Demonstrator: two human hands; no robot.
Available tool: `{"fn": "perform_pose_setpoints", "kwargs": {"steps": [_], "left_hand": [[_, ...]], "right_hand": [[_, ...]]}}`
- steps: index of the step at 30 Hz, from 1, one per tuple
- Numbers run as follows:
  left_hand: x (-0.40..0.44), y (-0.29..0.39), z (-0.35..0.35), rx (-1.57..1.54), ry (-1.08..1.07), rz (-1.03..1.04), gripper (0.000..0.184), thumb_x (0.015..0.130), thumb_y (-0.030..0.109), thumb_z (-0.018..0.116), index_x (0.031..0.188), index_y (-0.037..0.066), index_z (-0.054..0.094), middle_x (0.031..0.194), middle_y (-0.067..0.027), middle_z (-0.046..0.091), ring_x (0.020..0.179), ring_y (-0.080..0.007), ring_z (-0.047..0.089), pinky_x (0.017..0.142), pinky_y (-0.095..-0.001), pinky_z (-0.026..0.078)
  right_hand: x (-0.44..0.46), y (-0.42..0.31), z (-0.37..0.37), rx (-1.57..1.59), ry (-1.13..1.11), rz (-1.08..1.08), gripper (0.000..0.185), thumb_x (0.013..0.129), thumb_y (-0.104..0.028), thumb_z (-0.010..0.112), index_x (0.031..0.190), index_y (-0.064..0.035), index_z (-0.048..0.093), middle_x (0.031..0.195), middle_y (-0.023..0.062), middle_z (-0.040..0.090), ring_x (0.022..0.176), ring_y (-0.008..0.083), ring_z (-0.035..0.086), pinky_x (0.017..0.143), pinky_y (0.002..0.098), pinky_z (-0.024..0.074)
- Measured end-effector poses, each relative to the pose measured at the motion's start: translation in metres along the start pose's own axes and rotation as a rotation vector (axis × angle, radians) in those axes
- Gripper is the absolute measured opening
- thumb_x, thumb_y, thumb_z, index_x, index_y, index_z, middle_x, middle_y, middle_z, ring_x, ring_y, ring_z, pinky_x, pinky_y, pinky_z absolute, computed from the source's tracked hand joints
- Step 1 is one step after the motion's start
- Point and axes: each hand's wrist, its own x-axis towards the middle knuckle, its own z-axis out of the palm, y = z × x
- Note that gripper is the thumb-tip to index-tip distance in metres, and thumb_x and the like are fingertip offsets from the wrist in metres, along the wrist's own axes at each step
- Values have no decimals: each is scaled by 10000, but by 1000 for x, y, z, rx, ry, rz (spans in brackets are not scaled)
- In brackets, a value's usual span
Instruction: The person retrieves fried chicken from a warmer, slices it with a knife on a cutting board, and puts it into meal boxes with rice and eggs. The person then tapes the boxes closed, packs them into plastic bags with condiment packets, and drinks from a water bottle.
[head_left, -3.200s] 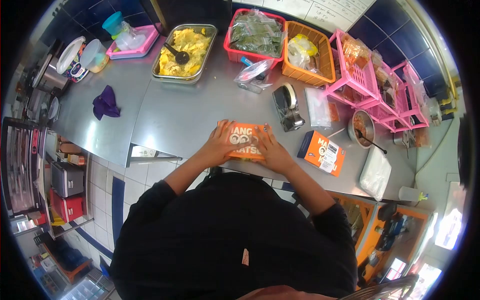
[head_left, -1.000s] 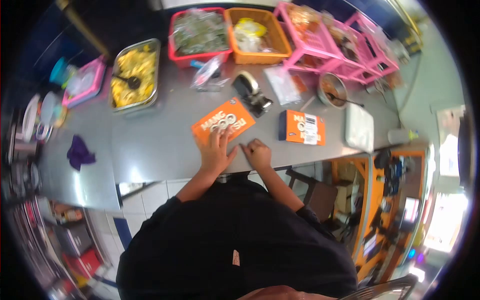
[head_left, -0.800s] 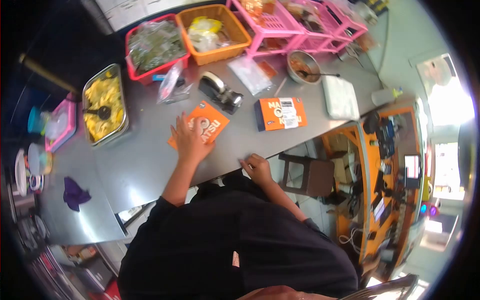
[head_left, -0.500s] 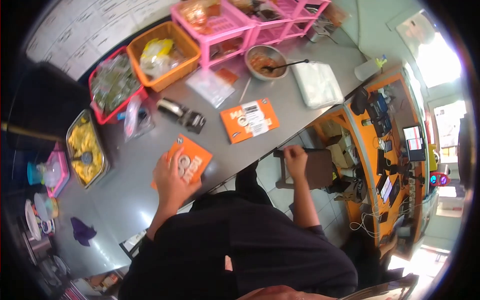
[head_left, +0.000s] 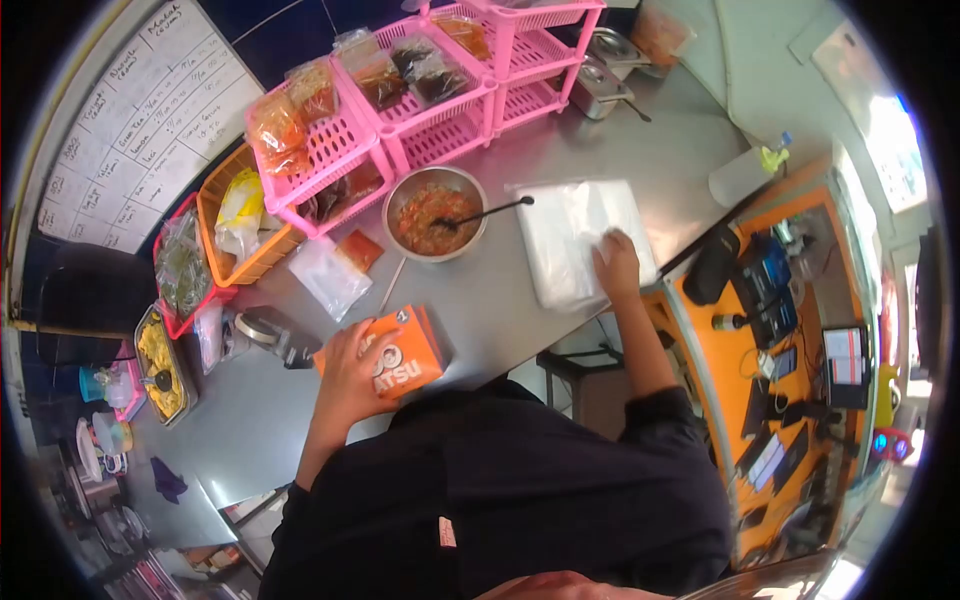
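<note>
My left hand lies over the left part of an orange printed box, its fingers closed round the box near the counter's front edge. Another orange edge shows along the box's right side; whether it belongs to a second box under it is unclear. Further right, my right hand touches the right part of a stack of clear plastic bags, fingers curled together on the plastic. Between and behind the hands is a steel bowl of chopped red food with a black spoon.
Pink racks with packets stand at the back. A flat plastic packet and a tape dispenser lie left of the bowl. Orange and red baskets, a yellow food tray and a purple cloth are farther left.
The view has turned rightward. My left hand has brought its box over where the labelled box lay, and that label no longer shows. My right hand has moved from beyond the counter edge onto the plastic bags.
</note>
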Motion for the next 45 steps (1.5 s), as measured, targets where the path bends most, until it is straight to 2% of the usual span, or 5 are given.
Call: {"fn": "perform_pose_setpoints", "kwargs": {"steps": [4,15,29,35,45], "left_hand": [[15,14,-11,-21,-77,-140,1003,490,436,874,1356,179,439,1403,-128,366,1351,-327,319,1106,-626,91],[71,48,-9,-14,156,-113,805,628,470,794,1298,135,501,1352,-112,431,1312,-313,376,1120,-582,127],[65,71,13,-75,277,103,623,701,345,780,1221,93,548,1232,-96,531,1189,-291,499,1095,-537,254],[69,96,15,-274,252,324,572,707,267,777,1202,73,565,1205,-107,569,1139,-293,537,1062,-445,343],[88,142,83,-1325,-551,494,418,890,279,628,1187,9,511,1197,-143,580,1098,-244,564,957,-385,430]], "right_hand": [[-14,6,-29,226,-169,-204,202,707,-95,734,743,-8,555,799,148,563,796,339,541,738,426,454],[44,35,-34,505,-1016,-117,242,674,-146,769,721,-28,563,693,127,551,706,310,539,652,392,444],[136,-36,-154,782,289,173,258,990,-214,458,959,13,577,772,39,547,764,105,507,729,264,431],[138,-80,-303,1599,648,414,339,962,-278,463,1092,8,589,884,85,603,747,181,599,646,296,507],[-85,-155,-276,1897,412,1047,258,890,-287,611,985,-47,597,712,57,616,606,169,616,533,269,501]]}}
